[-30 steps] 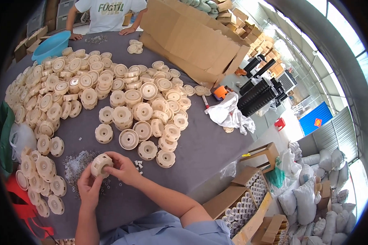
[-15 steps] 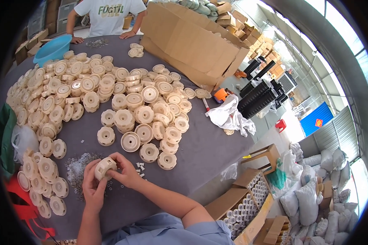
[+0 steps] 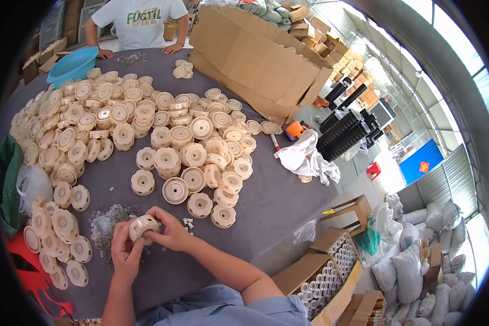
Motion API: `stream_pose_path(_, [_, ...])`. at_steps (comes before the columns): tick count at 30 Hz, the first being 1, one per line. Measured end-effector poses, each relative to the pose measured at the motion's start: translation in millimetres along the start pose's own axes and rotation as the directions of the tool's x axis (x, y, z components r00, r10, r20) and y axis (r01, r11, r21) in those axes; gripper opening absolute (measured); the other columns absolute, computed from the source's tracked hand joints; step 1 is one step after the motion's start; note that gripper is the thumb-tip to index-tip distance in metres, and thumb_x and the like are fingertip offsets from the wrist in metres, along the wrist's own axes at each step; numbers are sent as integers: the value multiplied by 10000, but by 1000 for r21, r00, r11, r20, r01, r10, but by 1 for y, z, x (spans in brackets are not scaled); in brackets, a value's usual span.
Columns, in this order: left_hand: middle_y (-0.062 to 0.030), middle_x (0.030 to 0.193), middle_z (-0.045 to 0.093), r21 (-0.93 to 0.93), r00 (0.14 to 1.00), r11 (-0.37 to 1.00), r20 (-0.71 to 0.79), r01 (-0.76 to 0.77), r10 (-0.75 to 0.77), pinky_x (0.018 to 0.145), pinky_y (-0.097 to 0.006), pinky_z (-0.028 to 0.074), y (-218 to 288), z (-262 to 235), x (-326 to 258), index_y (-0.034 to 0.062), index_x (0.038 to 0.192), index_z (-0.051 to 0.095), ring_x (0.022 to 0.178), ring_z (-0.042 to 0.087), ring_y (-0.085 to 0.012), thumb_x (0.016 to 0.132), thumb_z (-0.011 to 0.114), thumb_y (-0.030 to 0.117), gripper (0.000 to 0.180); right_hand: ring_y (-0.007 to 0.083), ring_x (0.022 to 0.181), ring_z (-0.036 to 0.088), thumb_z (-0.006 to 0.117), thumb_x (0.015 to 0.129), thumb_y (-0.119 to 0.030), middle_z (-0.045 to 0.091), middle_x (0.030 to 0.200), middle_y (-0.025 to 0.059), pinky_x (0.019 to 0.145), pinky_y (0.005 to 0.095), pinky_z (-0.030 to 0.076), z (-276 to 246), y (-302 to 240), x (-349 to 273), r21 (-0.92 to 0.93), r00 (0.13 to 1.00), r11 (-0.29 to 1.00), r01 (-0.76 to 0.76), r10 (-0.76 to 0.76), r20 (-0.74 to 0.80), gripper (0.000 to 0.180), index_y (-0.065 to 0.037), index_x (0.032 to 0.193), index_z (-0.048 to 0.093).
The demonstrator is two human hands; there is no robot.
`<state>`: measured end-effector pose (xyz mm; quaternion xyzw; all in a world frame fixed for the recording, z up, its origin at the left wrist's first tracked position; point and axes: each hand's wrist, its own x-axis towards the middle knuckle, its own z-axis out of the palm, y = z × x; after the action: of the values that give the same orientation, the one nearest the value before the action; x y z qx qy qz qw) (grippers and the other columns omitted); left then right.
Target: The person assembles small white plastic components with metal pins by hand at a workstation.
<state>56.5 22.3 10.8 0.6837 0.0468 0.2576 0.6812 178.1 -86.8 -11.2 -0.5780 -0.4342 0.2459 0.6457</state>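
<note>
Both of my hands hold one cream plastic wheel-shaped part [image 3: 142, 226] above the grey table [image 3: 277, 201]. My left hand [image 3: 124, 251] grips it from below and the left. My right hand [image 3: 169, 231] pinches its right side with thumb and fingers. Just left of my hands lies a patch of small pale washers [image 3: 106, 223]. A few tiny white pieces [image 3: 188, 222] lie beside my right hand. Several more cream parts [image 3: 179, 157] are heaped across the table beyond my hands.
Another person in a white shirt [image 3: 141, 22] stands at the far edge, hands on the table, by a blue basin [image 3: 73, 64]. A large open cardboard box [image 3: 261, 60], a white cloth [image 3: 307, 157], an orange tape roll [image 3: 295, 129] and floor boxes [image 3: 320, 271] sit right.
My hands have stayed near the front edge, turning the cream part slightly between them. The person at the far side is still in place.
</note>
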Motion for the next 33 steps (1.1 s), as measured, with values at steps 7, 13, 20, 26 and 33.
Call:
stream_pose_path(7, [-64,1014,432,166,998,984,1,67,-68,798,-251,409,9,1,-1,-21,1134,501,947,478,-152,771,553,33,371,121,790,506,652,706,-71,526,846,51,722,256,412,-10,-9,3,-81,998,996,-43,47,48,259,-37,919,508])
stream_pose_path(13, [-107,1088,457,250,998,967,11,-55,54,797,-266,430,15,3,2,-1,1111,533,981,498,-200,737,578,7,377,148,802,520,652,693,-64,528,849,55,732,265,414,-10,-5,2,-157,994,988,4,14,111,272,-37,922,508])
stream_pose_path(20, [-153,1187,447,359,985,917,59,-175,165,911,-358,370,8,-6,4,21,1163,492,1079,465,-291,724,578,12,448,219,882,554,630,675,-7,561,942,101,778,307,439,4,5,-1,-259,976,945,200,-214,-29,327,-30,981,515])
stream_pose_path(26, [-125,1193,406,237,919,936,-239,-259,314,844,-304,428,7,-24,6,6,1213,427,1030,510,-224,779,511,-30,444,147,941,548,543,829,-23,540,1071,106,795,281,460,-25,2,3,150,878,987,54,24,-477,334,17,1136,419])
stream_pose_path(33, [-78,1008,511,194,871,968,-435,-157,228,708,-240,431,2,-33,-28,9,1020,544,850,547,-138,787,519,-36,239,156,959,532,535,834,-27,536,1057,86,856,298,426,-27,3,8,444,833,873,201,86,-546,293,6,1110,443])
